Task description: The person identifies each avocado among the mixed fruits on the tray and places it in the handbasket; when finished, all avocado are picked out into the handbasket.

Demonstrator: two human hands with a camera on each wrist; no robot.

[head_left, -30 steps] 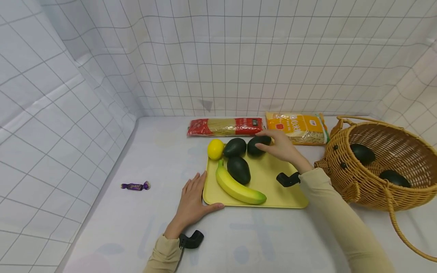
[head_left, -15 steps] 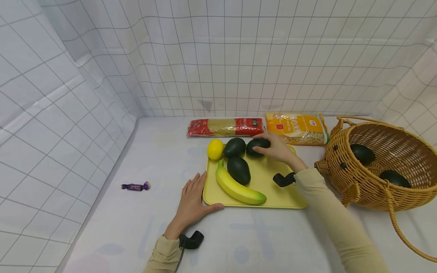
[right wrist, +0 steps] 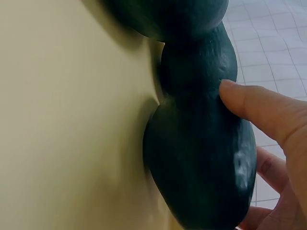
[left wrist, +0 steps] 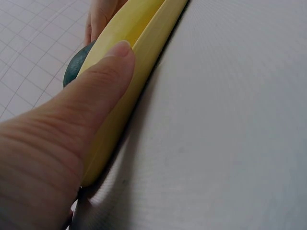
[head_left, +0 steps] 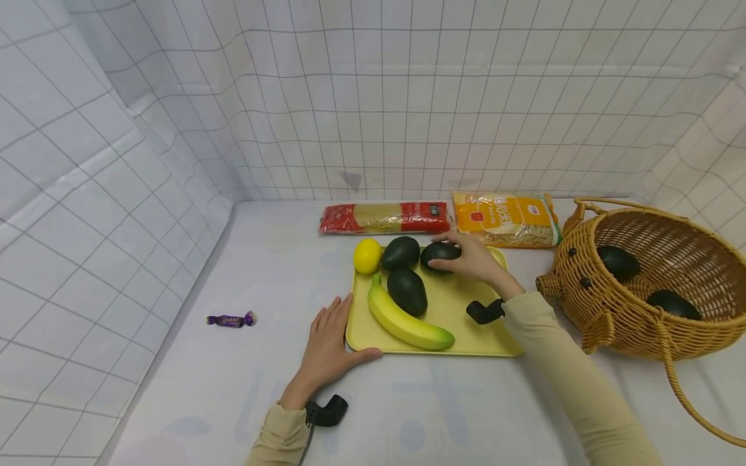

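A yellow tray [head_left: 466, 343] carries a banana [head_left: 402, 320], a lemon [head_left: 368, 257] and several dark green avocados. My right hand [head_left: 474, 259] holds the avocado [head_left: 438, 255] at the tray's back right, thumb on its near side and fingers behind it. The right wrist view shows that avocado [right wrist: 204, 163] lying on the tray, the thumb [right wrist: 254, 103] across its top. Beside it sit another avocado [head_left: 401, 252] and, nearer the banana, a third [head_left: 407, 291]. My left hand [head_left: 329, 346] rests at the tray's front left corner, fingers outstretched, its thumb [left wrist: 103, 79] over the front rim.
At right stands a wicker basket [head_left: 632, 330] shaped like an animal, tipped open, with two avocados inside. Behind the tray lie a red noodle pack [head_left: 379, 218] and an orange pack [head_left: 507, 217]. A purple wrapped candy [head_left: 231, 320] lies far left.
My right hand has shifted slightly left and toward me, and its fingers have come round the back right avocado, which has turned a little. The left hand stays put.
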